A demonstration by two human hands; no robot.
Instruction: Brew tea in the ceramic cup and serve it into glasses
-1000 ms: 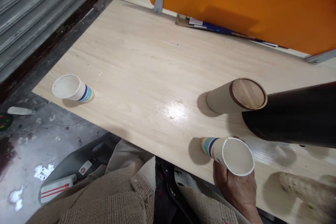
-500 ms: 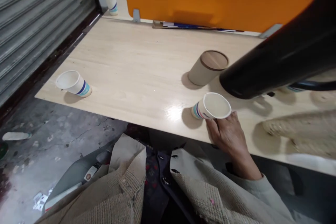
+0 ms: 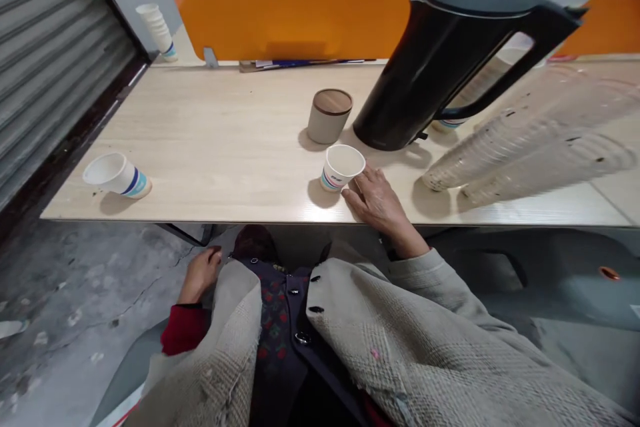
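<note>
A white paper cup point(image 3: 341, 167) with blue and teal stripes stands upright near the front edge of the light wood table point(image 3: 225, 140). My right hand point(image 3: 377, 199) rests on the table just right of it, thumb and fingers curled against the cup's lower side. My left hand point(image 3: 201, 272) is down at my lap, below the table edge, fingers curled at the edge of my beige jacket point(image 3: 350, 347); what it holds is hidden.
A black kettle point(image 3: 430, 67) and a beige canister with a wooden lid point(image 3: 329, 115) stand behind the cup. Stacked clear plastic cups point(image 3: 525, 150) lie at the right. Another paper cup point(image 3: 116, 175) stands far left, a cup stack point(image 3: 159, 30) at the back corner by the orange partition point(image 3: 300, 0).
The view has pulled back and risen, so the whole kettle and table show. My right hand stays at the cup. My left hand has come into view at my lap.
</note>
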